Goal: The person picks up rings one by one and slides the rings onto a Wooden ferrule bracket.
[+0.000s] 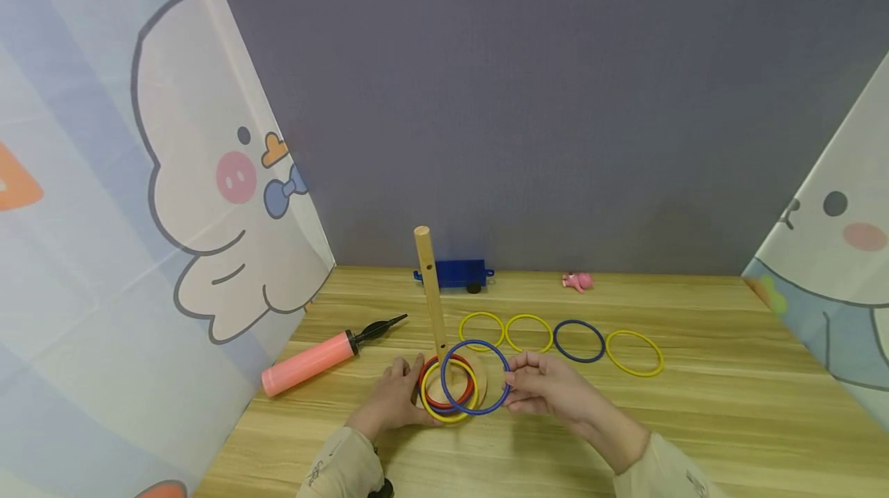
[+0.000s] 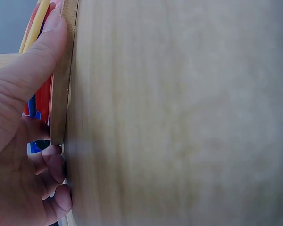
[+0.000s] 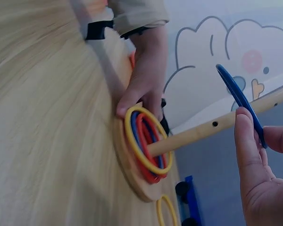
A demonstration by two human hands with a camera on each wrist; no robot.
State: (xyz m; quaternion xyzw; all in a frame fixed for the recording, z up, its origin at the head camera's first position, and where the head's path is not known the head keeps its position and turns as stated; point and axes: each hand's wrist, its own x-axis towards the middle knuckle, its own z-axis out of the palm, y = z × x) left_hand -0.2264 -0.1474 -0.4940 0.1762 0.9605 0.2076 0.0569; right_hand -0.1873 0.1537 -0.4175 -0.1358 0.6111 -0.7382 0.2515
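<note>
A wooden peg (image 1: 432, 289) stands on a round wooden base (image 1: 481, 382) with red, yellow and blue rings (image 1: 447, 398) stacked round its foot. My left hand (image 1: 406, 388) grips the base's left edge, thumb (image 2: 47, 47) on the rim (image 2: 63, 70). My right hand (image 1: 515, 381) pinches the right side of a loose blue ring (image 1: 475, 377), held tilted in the air beside the peg. In the right wrist view this ring (image 3: 238, 101) sits between thumb and fingers (image 3: 247, 160) near the peg (image 3: 203, 132). Whether it encircles the peg cannot be told.
Behind the base lie two yellow rings (image 1: 481, 330) (image 1: 529, 333), a blue ring (image 1: 579, 340) and another yellow ring (image 1: 634, 352). A pink hand pump (image 1: 309, 361) lies at the left. A blue toy car (image 1: 454, 274) and a small pink toy (image 1: 578, 281) sit by the back wall. Cartoon curtains flank both sides.
</note>
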